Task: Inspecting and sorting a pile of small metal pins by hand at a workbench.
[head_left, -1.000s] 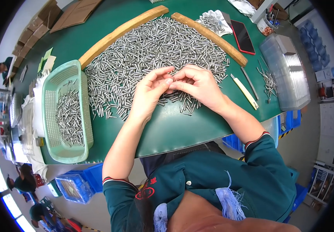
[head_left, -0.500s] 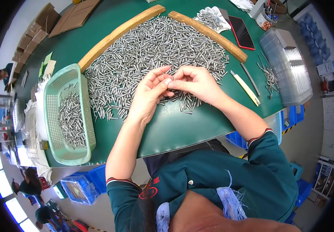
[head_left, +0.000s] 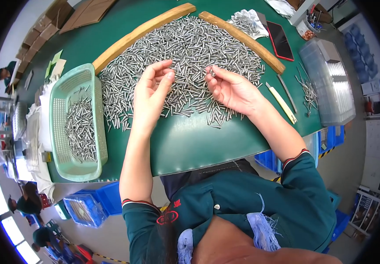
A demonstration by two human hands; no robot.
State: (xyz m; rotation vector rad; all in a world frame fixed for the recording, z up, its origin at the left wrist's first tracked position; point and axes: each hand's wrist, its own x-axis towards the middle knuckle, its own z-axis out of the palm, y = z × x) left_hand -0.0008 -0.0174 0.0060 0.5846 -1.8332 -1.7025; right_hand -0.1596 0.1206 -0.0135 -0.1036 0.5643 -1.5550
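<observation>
A big heap of small metal pins [head_left: 185,48] lies on the green table [head_left: 190,141], fenced by two curved wooden strips [head_left: 141,33]. My left hand [head_left: 152,90] hovers over the heap's near edge, fingers curled toward the palm, and I cannot make out a pin in it. My right hand [head_left: 231,90] is to its right, thumb and forefinger pinching a small metal pin [head_left: 213,73]. A gap of pins separates the two hands.
A green plastic basket [head_left: 73,83] holding several pins sits at the left. A yellow-handled knife [head_left: 282,102], a dark phone [head_left: 280,39], loose pins [head_left: 306,90] and a clear plastic box [head_left: 331,83] lie at the right. Blue bins [head_left: 88,207] stand below the table.
My hands were together over the heap, fingers meeting. They have drawn apart, the left moving left and the right staying with a pin pinched.
</observation>
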